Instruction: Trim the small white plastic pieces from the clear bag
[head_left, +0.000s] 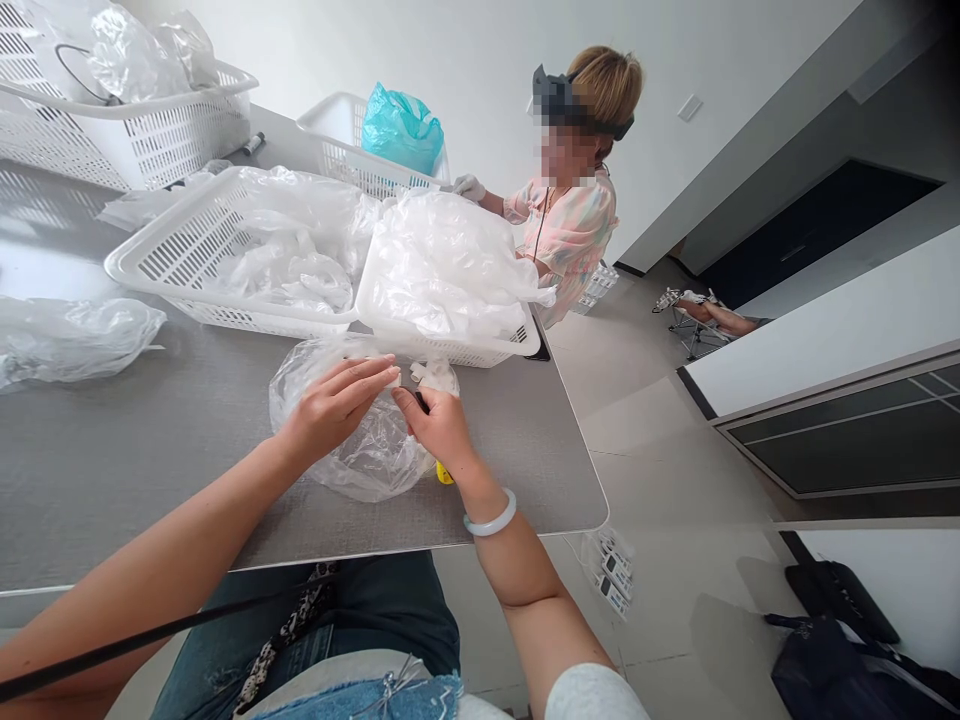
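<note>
A person's two bare forearms reach forward from the bottom of the view to a grey tabletop [150,480], where a clear plastic bag [360,435] lies crumpled directly below the hands. The left hand [334,405] lies across the top of the bag, its fingers [360,378] straight and pressed together, their tips close to a white crumpled bundle [433,376] at the bag's far edge. The right hand [439,430] sits just beside it, with the thumb and forefinger pinching the plastic at the bag's mouth. A small dark item [421,401] shows at that pinch, too hidden to identify. A small yellow object [445,473] pokes out beneath the right hand, and a pale jade bangle [489,513] circles that wrist. Just beyond the hands, a white slotted plastic basket [450,350] heaped with clear plastic touches a second basket [161,255], also full of clear plastic. Farther back stand a basket holding a teal plastic bag [401,130] and another large basket [172,150] of plastic. A loose clear bag [67,340] lies at the table's left side. Across the table corner, a co-worker [570,215] in a pastel floral shirt wears a head-mounted camera and a white glove [469,187].
</note>
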